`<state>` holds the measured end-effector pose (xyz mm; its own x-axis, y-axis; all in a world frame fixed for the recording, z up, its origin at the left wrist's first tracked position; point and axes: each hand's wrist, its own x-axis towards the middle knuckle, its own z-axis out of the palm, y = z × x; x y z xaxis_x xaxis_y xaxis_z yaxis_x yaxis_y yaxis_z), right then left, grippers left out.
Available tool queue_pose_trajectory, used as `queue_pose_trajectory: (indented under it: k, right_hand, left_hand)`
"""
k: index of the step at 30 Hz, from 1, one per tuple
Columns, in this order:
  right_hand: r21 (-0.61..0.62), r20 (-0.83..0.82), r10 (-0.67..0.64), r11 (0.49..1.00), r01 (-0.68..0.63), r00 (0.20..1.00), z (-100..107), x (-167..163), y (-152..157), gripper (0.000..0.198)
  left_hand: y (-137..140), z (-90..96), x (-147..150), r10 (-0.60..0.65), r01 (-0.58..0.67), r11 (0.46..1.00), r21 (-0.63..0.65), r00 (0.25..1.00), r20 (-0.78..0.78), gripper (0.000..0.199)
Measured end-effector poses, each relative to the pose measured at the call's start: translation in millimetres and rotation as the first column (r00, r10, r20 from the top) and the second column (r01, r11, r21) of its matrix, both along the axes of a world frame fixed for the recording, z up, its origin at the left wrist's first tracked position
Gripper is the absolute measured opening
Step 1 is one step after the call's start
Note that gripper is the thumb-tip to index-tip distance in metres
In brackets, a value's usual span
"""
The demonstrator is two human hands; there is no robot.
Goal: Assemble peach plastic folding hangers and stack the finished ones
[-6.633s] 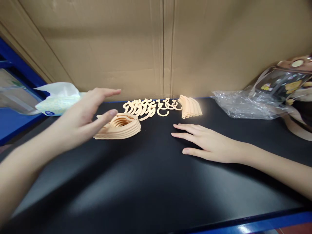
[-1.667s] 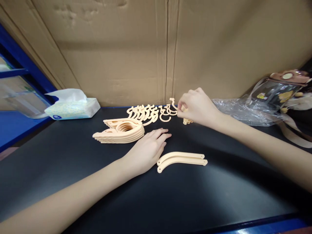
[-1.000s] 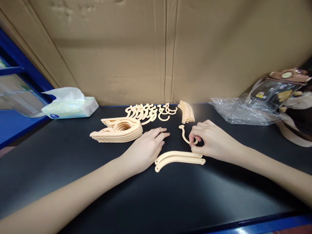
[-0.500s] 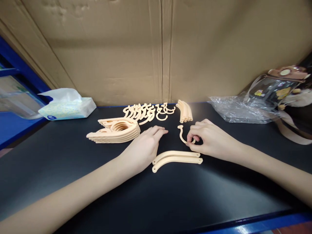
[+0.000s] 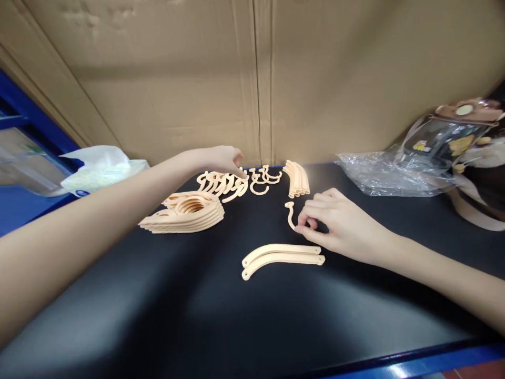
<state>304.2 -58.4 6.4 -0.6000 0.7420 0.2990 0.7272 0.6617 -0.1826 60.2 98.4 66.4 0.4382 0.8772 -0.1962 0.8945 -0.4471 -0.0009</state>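
Observation:
My right hand pinches the curved end of a beige hanger hook, which lies on the black table. Over a row of loose hooks at the back, my left hand is stretched out, thumb and forefinger apart, with nothing seen between them. Two curved hanger arms lie side by side in front of my right hand. Under my left forearm sits a stack of beige hanger pieces, partly hidden by it. A bundle of more curved arms rests at the back, right of the hooks.
A tissue pack stands at the left, partly behind my left forearm. Crumpled clear plastic and a transparent bottle with a strap are at the right. A cardboard wall closes off the table's back edge.
My left hand has moved from beside the two curved arms, back and left, to above the loose hooks. My right hand keeps its pinch on the hook almost in place.

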Motion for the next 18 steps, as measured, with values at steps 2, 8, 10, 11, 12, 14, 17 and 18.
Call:
queue_pose_trajectory:
  k: [2,8,10,11,12,14,17,18]
  right_hand:
    - [0.006,0.001,0.004,1.0,-0.004,1.0,-1.0,0.3,0.9,0.017]
    - [0.012,0.0,0.022,1.0,-0.022,1.0,-3.5,0.2,1.6,0.016]
    - [0.009,-0.001,0.025,1.0,-0.025,1.0,-4.1,0.1,1.4,0.015]
    - [0.007,-0.001,0.027,1.0,-0.027,1.0,-4.3,0.1,1.3,0.015]
    - [0.007,0.0,0.03,1.0,-0.03,1.0,-4.4,0.2,1.1,0.015]
    - [0.009,0.002,0.035,0.999,-0.035,0.999,-4.6,0.6,0.8,0.016]
    - [0.008,0.004,0.041,0.999,-0.041,0.999,-4.8,0.9,0.5,0.017]
    - [0.008,0.004,0.043,0.999,-0.043,0.999,-4.9,0.9,0.5,0.017]
  left_hand:
    - [11.1,-4.9,1.8,-0.007,0.005,0.999,-0.045,0.999,-0.053,0.075]
    - [28.1,-15.1,6.9,0.005,-0.014,0.996,-0.085,0.994,-0.108,0.063]
    - [32.5,-17.1,7.5,0.011,-0.02,0.996,-0.086,0.994,-0.11,0.06]
    - [34.6,-18.2,7.7,0.013,-0.023,0.996,-0.083,0.994,-0.109,0.059]
    - [36.5,-19.1,8.1,0.017,-0.026,0.997,-0.077,0.994,-0.108,0.058]
    - [39.5,-20.9,9.2,0.027,-0.034,0.997,-0.063,0.994,-0.108,0.056]
    - [41.2,-22.7,12.3,0.044,-0.05,0.997,-0.051,0.993,-0.114,0.05]
    - [41.0,-22.9,13.6,0.051,-0.057,0.997,-0.048,0.992,-0.116,0.048]
